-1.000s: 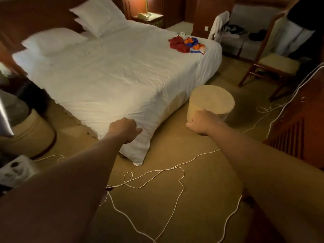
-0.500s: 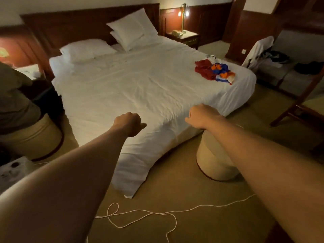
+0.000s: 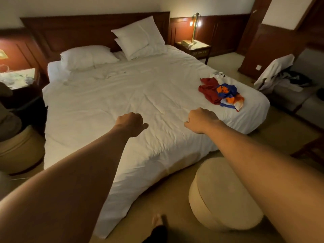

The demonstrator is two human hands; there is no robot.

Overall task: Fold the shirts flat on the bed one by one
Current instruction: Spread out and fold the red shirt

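A crumpled heap of shirts lies near the right edge of the white bed [image 3: 122, 95]: a dark red shirt [image 3: 208, 91], a blue and orange shirt [image 3: 228, 95] and a bit of white cloth [image 3: 219, 77] behind them. Both my arms stretch out over the foot of the bed. My left hand [image 3: 130, 123] is curled into a loose fist and holds nothing. My right hand [image 3: 200, 120], also curled and empty, hovers left of and nearer than the heap, well apart from it.
A round beige pouf [image 3: 220, 193] stands on the carpet by the bed's near corner, another pouf [image 3: 19, 151] at the left. Several pillows [image 3: 138, 37] lean at the headboard. Nightstands flank the bed, one with a lit lamp [image 3: 194, 25]. Clothes drape a seat [image 3: 280, 76] at right.
The view has risen and come closer to the bed, so both fists now hang over the mattress instead of the floor. The white cord on the carpet has left the view.
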